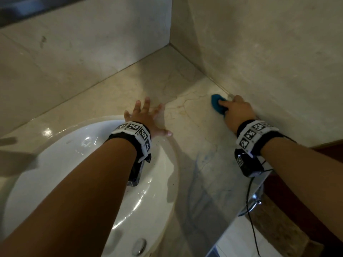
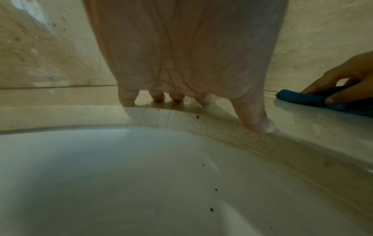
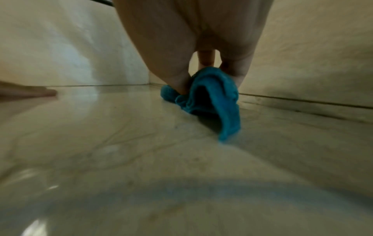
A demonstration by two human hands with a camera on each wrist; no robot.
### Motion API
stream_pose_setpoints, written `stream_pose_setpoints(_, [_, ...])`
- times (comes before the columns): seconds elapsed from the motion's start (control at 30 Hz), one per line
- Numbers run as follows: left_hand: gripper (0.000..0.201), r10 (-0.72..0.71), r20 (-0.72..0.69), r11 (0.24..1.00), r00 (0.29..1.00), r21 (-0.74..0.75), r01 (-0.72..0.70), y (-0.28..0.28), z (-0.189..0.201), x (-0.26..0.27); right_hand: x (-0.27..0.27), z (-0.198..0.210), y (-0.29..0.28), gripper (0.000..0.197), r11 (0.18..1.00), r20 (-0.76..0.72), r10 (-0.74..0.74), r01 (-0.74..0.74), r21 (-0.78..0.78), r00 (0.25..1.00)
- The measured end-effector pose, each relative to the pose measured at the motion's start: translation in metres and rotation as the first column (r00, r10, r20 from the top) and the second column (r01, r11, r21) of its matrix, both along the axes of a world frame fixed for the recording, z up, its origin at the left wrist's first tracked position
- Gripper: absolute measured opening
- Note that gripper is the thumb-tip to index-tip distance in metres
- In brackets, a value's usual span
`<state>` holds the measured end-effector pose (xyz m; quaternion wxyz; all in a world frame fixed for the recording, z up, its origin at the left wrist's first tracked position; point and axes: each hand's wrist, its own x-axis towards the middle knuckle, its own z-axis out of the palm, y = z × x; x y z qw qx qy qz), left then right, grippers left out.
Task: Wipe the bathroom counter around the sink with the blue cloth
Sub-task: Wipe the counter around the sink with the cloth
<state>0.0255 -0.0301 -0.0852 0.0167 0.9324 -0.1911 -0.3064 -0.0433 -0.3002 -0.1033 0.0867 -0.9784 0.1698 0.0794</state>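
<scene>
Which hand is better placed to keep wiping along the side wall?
Right. The right hand already holds the blue cloth on the counter beside that wall, while the left hand lies flat and empty by the sink.

Beige marble walls point(image 1: 259, 43) meet in a dim corner.

Beige marble walls point(image 1: 269, 52) meeting in a corner. Chrome drain plug point(image 1: 138, 246) at near edge. Thin black cable point(image 1: 249, 197) hanging at right. Small dark specks point(image 2: 211, 209) on white porcelain.
</scene>
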Motion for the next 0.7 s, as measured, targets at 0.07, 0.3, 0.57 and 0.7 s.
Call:
stream_pose_setpoints(0.07, [0.105, 0.004, -0.005, 1.0, 1.0, -0.003, -0.004, 0.001, 0.0, 0.0, 0.001, 0.005, 0.006, 0.051, 0.999, -0.055, -0.009, 0.008, -0.034, 0.998])
stream_pose_setpoints(0.3, [0.105, 0.008, -0.008, 1.0, 1.0, -0.02, -0.009, 0.0, 0.0, -0.001, -0.026, 0.016, 0.07, 0.048, 0.909, -0.08, 0.395, -0.377, 0.178, 0.915])
stream_pose_setpoints(0.57, [0.104, 0.018, -0.003, 1.0, 1.0, -0.01, -0.018, 0.0, -0.006, 0.003, 0.05, 0.003, 0.005, 0.053, 0.994, 0.035, 0.104, -0.102, -0.04, 0.994])
stream_pose_setpoints(0.7, [0.105, 0.017, -0.001, 1.0, 1.0, -0.017, -0.017, 0.001, -0.007, 0.001, 0.05, 0.002, 0.024, 0.057, 0.994, -0.006, 0.1, -0.1, -0.043, 0.995])
